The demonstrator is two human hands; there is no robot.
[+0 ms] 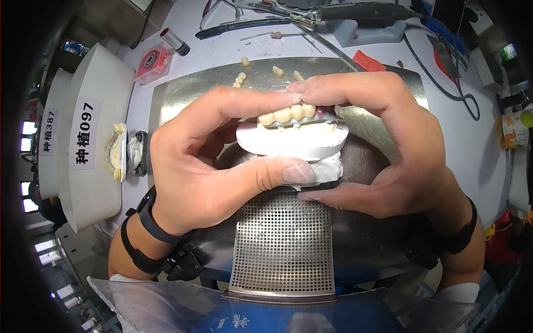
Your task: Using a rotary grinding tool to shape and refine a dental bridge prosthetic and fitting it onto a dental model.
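A white plaster dental model (291, 141) is held between my two hands above a metal work surface. Along its upper edge runs a row of cream-coloured dental crowns (286, 115), with a pink patch at the right end. My left hand (205, 150) is closed round the left side, its thumb across the plaster base and its index finger at the top of the crowns. On the other side, my right hand (400, 144) has its fingertips at the top and its thumb beneath the base. Several loose crowns (278, 71) lie beyond on the metal.
A perforated metal plate (284, 244) slopes toward me. At left stand labelled pale trays (94, 133) and another dental model (117, 152). A red-and-clear box (153, 64) sits farther back. Across the far side lie a corded handpiece (363, 12), a black pen-like tool (244, 26) and red wax (367, 61).
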